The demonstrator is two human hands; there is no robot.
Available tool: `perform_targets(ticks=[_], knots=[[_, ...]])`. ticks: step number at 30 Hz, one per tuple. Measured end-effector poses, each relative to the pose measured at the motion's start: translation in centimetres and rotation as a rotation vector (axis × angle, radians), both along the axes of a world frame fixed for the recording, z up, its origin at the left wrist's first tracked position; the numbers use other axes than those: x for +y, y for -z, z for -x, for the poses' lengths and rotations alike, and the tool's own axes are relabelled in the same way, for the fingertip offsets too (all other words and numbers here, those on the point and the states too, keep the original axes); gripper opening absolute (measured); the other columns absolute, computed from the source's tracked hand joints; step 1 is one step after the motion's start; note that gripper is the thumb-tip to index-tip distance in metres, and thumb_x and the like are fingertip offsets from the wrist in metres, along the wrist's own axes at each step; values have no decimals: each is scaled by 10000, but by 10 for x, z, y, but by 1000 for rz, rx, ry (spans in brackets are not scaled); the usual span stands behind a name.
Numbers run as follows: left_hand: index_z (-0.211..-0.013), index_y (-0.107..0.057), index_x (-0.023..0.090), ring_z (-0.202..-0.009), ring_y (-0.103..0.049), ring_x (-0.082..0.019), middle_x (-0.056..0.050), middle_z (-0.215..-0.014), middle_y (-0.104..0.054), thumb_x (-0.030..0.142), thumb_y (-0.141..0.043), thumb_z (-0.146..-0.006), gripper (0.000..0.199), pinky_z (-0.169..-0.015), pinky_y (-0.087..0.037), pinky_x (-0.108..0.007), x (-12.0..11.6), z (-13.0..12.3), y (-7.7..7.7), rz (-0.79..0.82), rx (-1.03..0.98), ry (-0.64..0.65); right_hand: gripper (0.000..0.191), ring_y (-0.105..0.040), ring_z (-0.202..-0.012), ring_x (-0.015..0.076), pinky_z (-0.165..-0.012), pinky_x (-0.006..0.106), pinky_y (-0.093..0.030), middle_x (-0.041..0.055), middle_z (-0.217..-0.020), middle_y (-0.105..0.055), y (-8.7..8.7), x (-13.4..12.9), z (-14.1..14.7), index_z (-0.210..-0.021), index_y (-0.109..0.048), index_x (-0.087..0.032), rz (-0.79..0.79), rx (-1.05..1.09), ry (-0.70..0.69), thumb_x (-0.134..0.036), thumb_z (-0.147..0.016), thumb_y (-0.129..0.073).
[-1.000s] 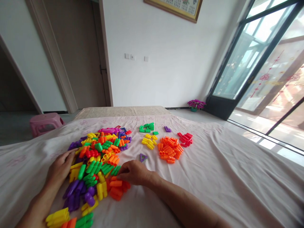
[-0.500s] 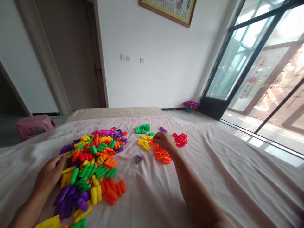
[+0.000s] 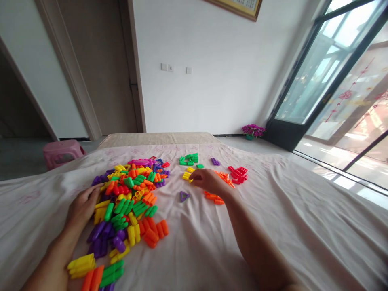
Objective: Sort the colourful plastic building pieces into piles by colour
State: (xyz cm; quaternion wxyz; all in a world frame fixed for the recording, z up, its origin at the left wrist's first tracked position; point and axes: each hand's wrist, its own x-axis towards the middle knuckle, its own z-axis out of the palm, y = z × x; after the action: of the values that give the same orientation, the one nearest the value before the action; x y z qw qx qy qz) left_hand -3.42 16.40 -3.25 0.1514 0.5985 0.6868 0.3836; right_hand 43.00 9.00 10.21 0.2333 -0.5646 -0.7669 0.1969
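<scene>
A large mixed heap of colourful plastic pieces [image 3: 121,206] lies on the cloth at the left. My left hand [image 3: 83,204] rests against the heap's left edge, its fingertips partly hidden there. My right hand [image 3: 204,180], fingers bent together, is over the yellow pieces [image 3: 188,173]; whatever its fingertips hold is hidden. Orange pieces [image 3: 214,197] lie beneath and beside that hand. Red pieces [image 3: 238,174] are grouped to its right, green pieces [image 3: 189,159] behind it, with a small purple piece [image 3: 215,161]. A purple triangle [image 3: 184,197] lies in front of the yellow group.
The pale cloth [image 3: 188,250] has folds and covers the wide surface. A pink stool [image 3: 64,153] stands on the floor at the left. Beyond the far edge are a potted purple plant [image 3: 253,130] and a glass door [image 3: 306,76] at the right.
The camera view has shifted, moving the scene right in the picture. My right hand has moved slightly left from the orange pieces to over the yellow ones. My left hand stays by the heap.
</scene>
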Motion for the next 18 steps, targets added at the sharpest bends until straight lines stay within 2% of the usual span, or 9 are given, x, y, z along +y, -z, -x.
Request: perform_targets(ticks=[3, 6, 8, 11, 15, 18], knots=[[-1231, -673, 145, -1248, -583, -270, -132, -1318, -666, 521, -371, -931, 569, -1088, -404, -375, -4, -3, -4, -3, -9, 6, 235, -643, -786, 133, -696, 211, -437, 23, -924, -727, 14, -14, 51, -1040, -753, -214, 82, -75, -294, -280, -816, -725], [-1249, -667, 143, -1258, -572, -284, -138, -1324, -657, 519, -358, -934, 580, -1093, -394, -399, -10, -9, -12, 21, -8, -19, 368, -640, -833, 157, -726, 238, -437, 40, -976, -707, 28, -30, 83, -1119, -732, -229, 111, -177, -432, -450, -825, -733], [-1257, -665, 146, -1259, -570, -287, -138, -1327, -655, 517, -358, -933, 581, -1090, -396, -400, -12, -12, -16, 37, -7, -38, 421, -641, -895, 184, -729, 253, -434, 64, -1043, -686, 34, -38, 93, -1162, -712, -230, 107, -234, -464, -491, -832, -715], [-1253, -666, 150, -1257, -574, -280, -134, -1321, -659, 510, -362, -934, 569, -1085, -401, -389, -13, -12, -17, 45, 3, -38, 397, -637, -915, 201, -682, 252, -415, 78, -1079, -663, 40, -45, 98, -1119, -711, -219, 107, -273, -471, -478, -818, -723], [-1254, -665, 156, -1257, -573, -283, -137, -1329, -656, 513, -363, -939, 564, -1082, -404, -395, -9, -7, -12, 37, 22, -20, 375, -618, -796, 162, -600, 221, -359, 24, -927, -682, 40, -43, 98, -1036, -690, -207, 169, -221, -432, -411, -736, -788], [-1244, -672, 174, -1252, -579, -292, -133, -1319, -664, 528, -367, -935, 560, -1072, -416, -408, -7, -4, -8, 27, 25, -21, 320, -598, -737, 131, -590, 208, -337, -10, -865, -686, 30, -35, 87, -1007, -681, -217, 154, -150, -358, -362, -741, -783]])
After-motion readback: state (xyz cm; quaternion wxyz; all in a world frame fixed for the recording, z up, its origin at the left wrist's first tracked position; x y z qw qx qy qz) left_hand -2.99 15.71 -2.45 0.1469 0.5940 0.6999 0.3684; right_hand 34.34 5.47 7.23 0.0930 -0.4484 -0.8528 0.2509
